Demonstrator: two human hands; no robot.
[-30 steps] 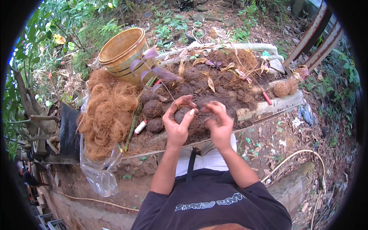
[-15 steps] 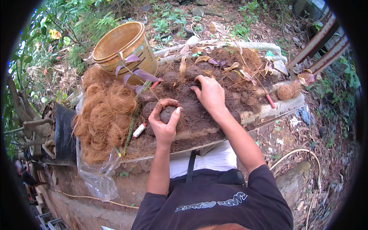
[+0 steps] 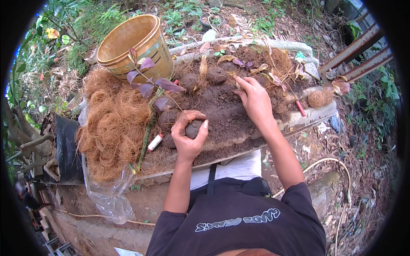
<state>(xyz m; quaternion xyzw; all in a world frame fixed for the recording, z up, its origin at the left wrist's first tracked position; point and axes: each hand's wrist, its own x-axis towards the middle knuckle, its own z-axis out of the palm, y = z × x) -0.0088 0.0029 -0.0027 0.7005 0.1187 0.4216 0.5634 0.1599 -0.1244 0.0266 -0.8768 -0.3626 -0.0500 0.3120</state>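
My left hand [image 3: 188, 143] curls its fingers and thumb around a ball of dark soil [image 3: 194, 129], just above the near part of the soil heap. To the right, my right hand [image 3: 257, 102] is over the heap of loose dark soil [image 3: 222, 113], its thumb and forefinger apart. A dry yellowish bit of leaf [image 3: 231, 74] lies at its fingertips; I cannot tell whether they touch it. Several rounded soil balls sit around the heap, among them one [image 3: 217, 75] beyond my hands and another [image 3: 168, 120] beside my left hand.
A yellowish bucket [image 3: 134, 51] stands at the far left behind brown coir fibre [image 3: 113, 132]. A purple-leaved cutting [image 3: 147, 87], a white thread spool [image 3: 155, 142] and a red-handled tool [image 3: 300, 109] lie on the slab. Clear plastic [image 3: 109, 200] hangs over its near left edge.
My right hand has moved right and lifted its fingers from the soil where they were pressed. My left hand has shifted slightly right, still around the soil ball. The view has shifted a little.
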